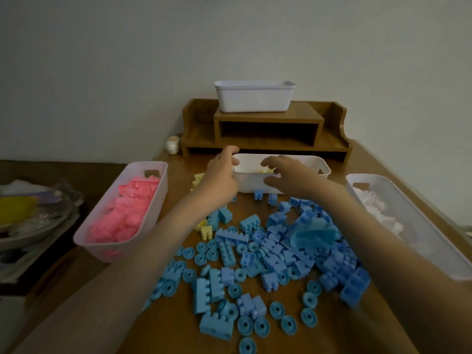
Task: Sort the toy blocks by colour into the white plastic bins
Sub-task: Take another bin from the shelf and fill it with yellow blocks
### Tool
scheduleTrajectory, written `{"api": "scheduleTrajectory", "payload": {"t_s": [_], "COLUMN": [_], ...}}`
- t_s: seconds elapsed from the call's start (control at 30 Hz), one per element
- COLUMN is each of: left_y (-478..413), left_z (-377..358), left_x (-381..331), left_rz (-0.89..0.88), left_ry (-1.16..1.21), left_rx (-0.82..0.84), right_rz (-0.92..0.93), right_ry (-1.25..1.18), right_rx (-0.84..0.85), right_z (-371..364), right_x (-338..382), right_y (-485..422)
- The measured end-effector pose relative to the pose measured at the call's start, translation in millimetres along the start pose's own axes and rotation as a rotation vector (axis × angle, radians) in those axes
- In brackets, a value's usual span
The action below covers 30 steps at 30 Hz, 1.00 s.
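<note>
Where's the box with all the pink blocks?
In the head view, the bin of pink blocks sits at the left edge of the table, left of the left hand and the pile of blue blocks.

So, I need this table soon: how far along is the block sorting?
Done: pink blocks fill the left bin, and pale blocks lie in the right bin. In hand: the left hand and right hand grip the middle bin, which has yellow inside. Left: the blue blocks on the table, plus a few loose yellow blocks.
</note>
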<state>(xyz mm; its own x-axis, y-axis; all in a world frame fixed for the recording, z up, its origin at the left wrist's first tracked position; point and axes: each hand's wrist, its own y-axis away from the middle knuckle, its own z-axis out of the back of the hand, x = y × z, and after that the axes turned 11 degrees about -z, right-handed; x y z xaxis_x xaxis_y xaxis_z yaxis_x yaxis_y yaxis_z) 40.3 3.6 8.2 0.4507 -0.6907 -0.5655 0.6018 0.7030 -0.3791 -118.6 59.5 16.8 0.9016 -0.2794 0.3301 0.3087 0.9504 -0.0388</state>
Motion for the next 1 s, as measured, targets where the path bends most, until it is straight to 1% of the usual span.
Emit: {"api": "scheduleTrajectory", "payload": {"t_s": [0.03,0.1,0.27,0.33,0.5,0.6,0.83,1.0], "left_y": [11.8,38.9,82.4,89.4,95.0,94.1,95.0,96.1], "left_z": [5.5,12.5,11.3,12.2,9.6,9.6,9.5,10.5], "left_x": [5.4,17.7,36.2,40.8,45.1,45.7,45.6,47.2], "left_rz": [0.027,0.053,0.067,0.058,-0.006,0.003,0.036,0.024], "left_ry": [0.007,-0.052,-0.236,-0.273,-0.236,-0.207,-0.164,-0.152], "left_rx": [-0.026,-0.004,0.211,0.242,0.225,0.22,0.25,0.219], "right_rz": [0.039,0.129,0.273,0.297,0.307,0.285,0.264,0.274], "right_ry": [-0.003,-0.001,0.049,0.051,0.027,-0.007,-0.079,-0.131], "right_rx": [0.022,0.088,0.248,0.283,0.293,0.306,0.246,0.204], "right_z": [-2.5,-11.4,-41.0,-48.5,-59.6,-64.5,-72.2,-77.3], "right_x": [7.9,27.1,65.7,72.9,76.5,78.3,76.5,72.1], "right_y": [7.7,23.4,44.6,46.7,44.0,43.7,46.0,49.1]}}
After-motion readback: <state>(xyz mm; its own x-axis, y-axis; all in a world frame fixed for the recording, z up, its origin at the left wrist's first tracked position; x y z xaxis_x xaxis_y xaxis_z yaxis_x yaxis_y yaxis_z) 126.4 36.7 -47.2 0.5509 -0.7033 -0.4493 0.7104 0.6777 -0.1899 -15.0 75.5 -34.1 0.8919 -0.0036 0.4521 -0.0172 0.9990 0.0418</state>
